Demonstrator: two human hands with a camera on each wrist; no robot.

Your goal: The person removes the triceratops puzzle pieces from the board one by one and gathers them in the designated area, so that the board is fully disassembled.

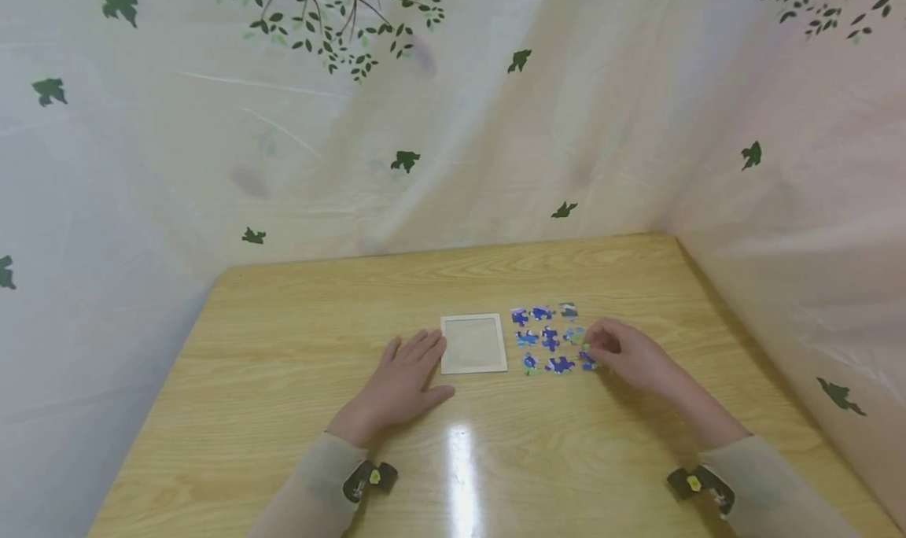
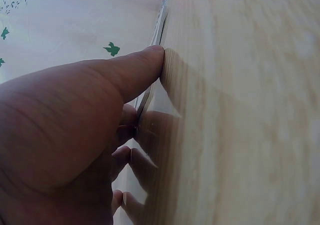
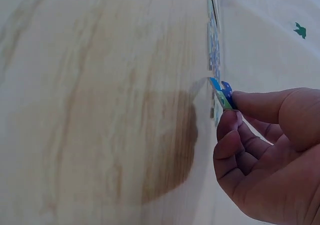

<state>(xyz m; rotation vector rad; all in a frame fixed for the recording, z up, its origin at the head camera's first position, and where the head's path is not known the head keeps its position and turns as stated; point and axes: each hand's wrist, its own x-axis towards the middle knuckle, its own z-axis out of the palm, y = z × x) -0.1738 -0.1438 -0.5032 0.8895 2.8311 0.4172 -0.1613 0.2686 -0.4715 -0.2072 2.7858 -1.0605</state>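
Note:
A square white puzzle frame [image 1: 502, 344] lies flat on the table, its bare inside showing. My left hand [image 1: 396, 381] rests on the tabletop with fingers extended, the fingertips at the frame's left edge; its thumb [image 2: 135, 70] points out to the side in the left wrist view. To the right of the frame, several blue, purple and green jigsaw pieces [image 1: 550, 338] are spread in rough rows. My right hand [image 1: 633, 355] pinches one jigsaw piece [image 3: 223, 94] between thumb and finger, at the right end of the nearest row. In the right wrist view that piece is tilted up from the table.
The wooden table [image 1: 297, 326] has a back edge against a pale curtain [image 1: 467, 129] with leaf prints. The curtain also runs along the left and right sides. A bright light reflection lies on the tabletop between the forearms.

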